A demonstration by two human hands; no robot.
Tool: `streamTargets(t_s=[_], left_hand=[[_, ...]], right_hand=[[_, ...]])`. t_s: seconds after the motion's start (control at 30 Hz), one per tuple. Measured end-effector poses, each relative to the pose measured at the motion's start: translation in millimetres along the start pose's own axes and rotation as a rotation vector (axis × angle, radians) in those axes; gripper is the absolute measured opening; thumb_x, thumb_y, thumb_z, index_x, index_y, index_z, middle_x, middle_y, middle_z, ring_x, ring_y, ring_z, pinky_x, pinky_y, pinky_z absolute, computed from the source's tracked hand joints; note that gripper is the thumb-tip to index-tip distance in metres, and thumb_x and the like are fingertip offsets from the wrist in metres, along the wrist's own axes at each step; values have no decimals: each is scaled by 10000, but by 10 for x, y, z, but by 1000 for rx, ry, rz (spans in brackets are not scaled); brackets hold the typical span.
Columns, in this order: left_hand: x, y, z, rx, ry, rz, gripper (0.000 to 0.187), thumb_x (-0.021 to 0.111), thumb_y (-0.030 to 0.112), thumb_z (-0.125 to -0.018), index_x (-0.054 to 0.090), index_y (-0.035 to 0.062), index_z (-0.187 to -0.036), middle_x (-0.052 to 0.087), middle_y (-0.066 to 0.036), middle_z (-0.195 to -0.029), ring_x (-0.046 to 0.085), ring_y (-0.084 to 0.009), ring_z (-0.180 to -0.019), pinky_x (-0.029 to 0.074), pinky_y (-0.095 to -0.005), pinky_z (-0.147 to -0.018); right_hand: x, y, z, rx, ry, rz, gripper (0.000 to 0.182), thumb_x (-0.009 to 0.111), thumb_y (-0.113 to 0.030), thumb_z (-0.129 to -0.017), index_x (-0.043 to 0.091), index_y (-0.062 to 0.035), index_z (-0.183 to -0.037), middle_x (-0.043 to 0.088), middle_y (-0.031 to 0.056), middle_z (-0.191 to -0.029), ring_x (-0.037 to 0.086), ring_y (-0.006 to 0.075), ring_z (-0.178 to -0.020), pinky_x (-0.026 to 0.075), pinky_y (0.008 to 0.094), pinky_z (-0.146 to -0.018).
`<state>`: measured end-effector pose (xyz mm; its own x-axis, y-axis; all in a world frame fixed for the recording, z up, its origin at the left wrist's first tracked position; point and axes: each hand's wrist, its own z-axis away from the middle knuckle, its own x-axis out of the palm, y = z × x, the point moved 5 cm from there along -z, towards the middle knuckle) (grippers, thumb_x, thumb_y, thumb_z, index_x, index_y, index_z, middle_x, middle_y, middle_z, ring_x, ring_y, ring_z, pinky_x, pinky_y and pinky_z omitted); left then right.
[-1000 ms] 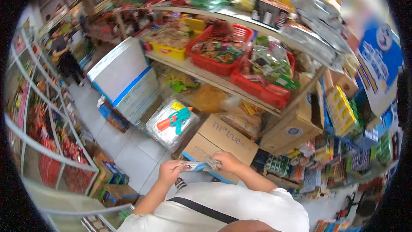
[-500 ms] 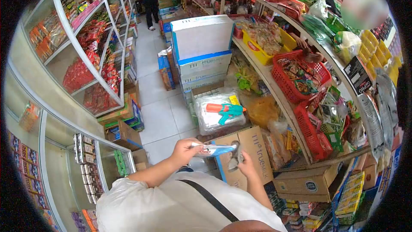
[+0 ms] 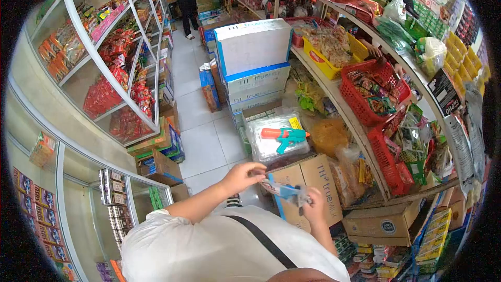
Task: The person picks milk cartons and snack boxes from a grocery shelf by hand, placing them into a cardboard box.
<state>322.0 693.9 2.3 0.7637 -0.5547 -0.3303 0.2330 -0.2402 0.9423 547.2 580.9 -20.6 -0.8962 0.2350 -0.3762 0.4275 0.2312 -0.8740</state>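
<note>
A blue and white plastic packet [image 3: 284, 190], partly see-through, is held up in front of my body. My left hand [image 3: 243, 178] has its fingers closed at the packet's left end. My right hand [image 3: 314, 207] is closed around the other end, where a clear crumpled part and a small grey bit show by the fingers. Below the packet lies a brown milk carton [image 3: 309, 177]. A teal and orange toy water gun [image 3: 285, 137] rests on a clear plastic-wrapped bundle [image 3: 257, 148] just beyond my hands.
Stacked white and blue milk boxes [image 3: 253, 52] stand ahead. Right, a shelf carries a yellow basket [image 3: 319, 61] and a red basket [image 3: 360, 109]; a hand [image 3: 374, 50] shows behind them. Glass-fronted shelves [image 3: 112, 86] line the left. A person [image 3: 186, 2] stands down the tiled aisle [image 3: 201, 143].
Both hands and the packet have shifted right and slightly down. The packet now tilts down to the right, and the grey thing by my right hand is mostly hidden. The view has turned slightly left.
</note>
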Motion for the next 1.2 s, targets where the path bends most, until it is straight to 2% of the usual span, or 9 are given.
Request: streamTargets(t_s=[0.07,0.2,0.33,0.47,0.5,0.8,1.0,1.13,1.2], left_hand=[[-55,281,-17,128,-145,-443,373,677,267,-772,600,24,-1045,631,-118,-990,594,-259,-924,461,-352,-807],[274,220,17,354,-519,-509,285,655,253,-744,594,29,-910,617,-158,-888,573,-342,-861,456,-413,-758],[271,-72,9,129,-504,-650,235,623,224,-734,591,57,-896,613,-160,-860,585,-348,-762,469,-437,-671],[29,227,80,265,-307,-391,240,601,186,-744,607,84,-961,619,-142,-829,591,-332,-780,476,-422,-681],[32,235,91,233,-436,-422,223,571,188,-779,611,115,-985,628,-145,-911,594,-337,-826,477,-426,-710],[166,30,59,236,-340,-463,202,511,215,-855,577,86,-995,603,-168,-774,582,-362,-732,463,-445,-641],[-95,-245,83,25,-256,-568,223,490,262,-877,609,76,-904,605,-177,-777,585,-356,-726,455,-427,-630],[-196,-328,149,-13,-186,-639,218,503,256,-865,615,78,-924,608,-179,-785,587,-357,-732,457,-421,-630],[-191,-371,155,-19,-146,-633,214,502,247,-864,621,76,-911,607,-181,-782,587,-359,-731,459,-419,-631]], right_hand=[[162,-77,-20,-94,-99,184,279,621,-6,-568,607,-39,-845,583,143,-841,558,335,-831,459,381,-748],[433,-321,-185,-120,-248,282,251,629,-14,-586,609,-47,-835,594,122,-871,561,340,-817,458,408,-736],[616,-264,-254,-78,-212,155,232,616,-13,-600,604,-37,-830,593,130,-868,562,334,-821,463,398,-734],[771,-334,-221,-97,-181,103,223,598,-5,-612,604,-30,-834,592,135,-864,565,329,-821,465,387,-728],[808,-394,-249,-89,-235,107,233,599,-3,-614,609,-33,-845,592,134,-862,567,328,-824,463,386,-729],[696,-248,-222,-92,-50,29,241,539,58,-609,594,-8,-835,600,145,-824,579,326,-779,465,376,-707],[217,2,-229,205,267,71,310,568,19,-610,574,-4,-919,569,160,-897,566,334,-865,444,356,-785],[237,629,6,388,187,103,542,606,-85,-662,444,3,-1172,458,202,-1172,443,321,-1116,351,369,-957],[456,709,50,530,84,-179,678,576,-136,-714,313,-18,-1327,378,216,-1291,375,320,-1205,304,367,-1012]])
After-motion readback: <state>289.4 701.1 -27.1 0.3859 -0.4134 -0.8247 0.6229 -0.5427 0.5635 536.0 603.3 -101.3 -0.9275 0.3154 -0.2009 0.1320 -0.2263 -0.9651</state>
